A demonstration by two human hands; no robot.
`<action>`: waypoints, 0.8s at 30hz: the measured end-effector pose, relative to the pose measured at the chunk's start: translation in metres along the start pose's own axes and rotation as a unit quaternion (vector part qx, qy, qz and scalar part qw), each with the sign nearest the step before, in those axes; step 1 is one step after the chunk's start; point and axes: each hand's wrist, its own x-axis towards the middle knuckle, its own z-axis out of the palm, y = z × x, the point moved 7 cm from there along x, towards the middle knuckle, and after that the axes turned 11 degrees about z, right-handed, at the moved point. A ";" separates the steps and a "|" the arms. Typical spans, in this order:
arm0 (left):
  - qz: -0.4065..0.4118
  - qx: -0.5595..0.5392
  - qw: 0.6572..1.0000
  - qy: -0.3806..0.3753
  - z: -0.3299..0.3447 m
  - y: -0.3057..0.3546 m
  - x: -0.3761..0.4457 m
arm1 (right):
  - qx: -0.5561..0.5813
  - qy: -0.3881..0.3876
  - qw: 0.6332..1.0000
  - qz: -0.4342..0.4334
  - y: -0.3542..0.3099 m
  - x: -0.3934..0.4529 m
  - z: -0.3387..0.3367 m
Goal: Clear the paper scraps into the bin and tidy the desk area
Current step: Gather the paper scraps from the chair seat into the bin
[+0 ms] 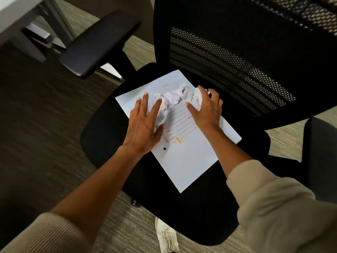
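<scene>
A pale blue file folder point(189, 161) with red print lies flat on the black seat of an office chair point(105, 136). Crumpled white paper scraps point(175, 96) sit in a heap on the folder's far end. My left hand point(144, 125) rests palm down on the folder's left side, fingers spread, fingertips touching the heap. My right hand point(206, 110) is spread over the heap's right side, fingers curved against a scrap. Neither hand has closed on anything. No bin is in view.
The chair's mesh backrest point(255, 57) rises at the right, its left armrest point(98, 44) at upper left, right armrest point(321, 157) at the far right. A white desk edge point(16, 13) and its grey legs stand at top left. A crumpled white scrap point(166, 236) lies on the carpet below the seat.
</scene>
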 end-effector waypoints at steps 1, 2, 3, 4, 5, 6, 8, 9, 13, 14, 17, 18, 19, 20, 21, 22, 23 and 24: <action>-0.005 0.006 1.000 -0.002 0.002 0.001 0.006 | -0.012 0.009 1.000 -0.007 -0.001 0.001 0.001; -0.010 0.013 1.000 -0.001 0.002 0.002 0.010 | -0.021 0.020 1.000 -0.009 -0.002 0.000 0.001; -0.013 0.018 1.000 0.003 0.003 0.003 0.015 | -0.027 0.032 0.999 -0.007 -0.001 -0.002 0.002; -0.016 0.020 1.000 0.008 0.004 0.005 0.020 | -0.028 0.041 0.999 -0.004 0.001 -0.004 0.002; -0.018 0.022 1.000 0.012 0.005 0.006 0.024 | -0.025 0.048 0.999 -0.001 0.003 -0.007 0.003; -0.021 0.025 0.999 0.011 0.007 0.007 0.028 | -0.018 0.051 0.999 0.000 0.006 -0.012 0.003; -0.025 0.032 0.999 0.003 0.011 0.008 0.036 | 0.018 0.055 0.998 -0.012 0.009 -0.022 0.002; -0.025 0.036 0.999 -0.001 0.013 0.008 0.039 | 0.045 0.058 0.997 -0.023 0.010 -0.028 0.000; -0.012 0.054 0.998 0.000 0.020 0.011 0.044 | 0.103 0.047 0.993 -0.037 0.016 -0.054 -0.002; -0.014 0.050 0.999 0.002 0.021 0.011 0.042 | 0.110 0.042 0.992 -0.035 0.018 -0.060 -0.002; -0.014 0.036 0.999 0.011 0.022 0.015 0.036 | 0.141 0.030 0.989 -0.014 0.024 -0.073 -0.004; -0.010 0.030 0.999 0.013 0.020 0.016 0.034 | 0.158 0.028 0.987 -0.004 0.026 -0.077 -0.006; -0.005 0.022 1.000 0.015 0.018 0.017 0.030 | 0.180 0.029 0.983 0.004 0.028 -0.080 -0.008; -0.002 0.013 1.000 0.017 0.014 0.016 0.027 | 0.202 0.032 0.979 0.010 0.028 -0.083 -0.010; 0.000 0.005 1.000 0.022 0.010 0.016 0.022 | 0.221 0.034 0.974 0.017 0.029 -0.087 -0.012; -0.002 -0.001 1.000 0.030 0.006 0.014 0.016 | 0.238 0.036 0.970 0.024 0.028 -0.090 -0.014; -0.006 -0.006 0.999 0.042 0.000 0.011 0.009 | 0.252 0.038 0.967 0.027 0.025 -0.093 -0.015; -0.012 -0.012 0.999 0.051 -0.005 0.008 0.002 | 0.265 0.041 0.963 0.029 0.022 -0.096 -0.017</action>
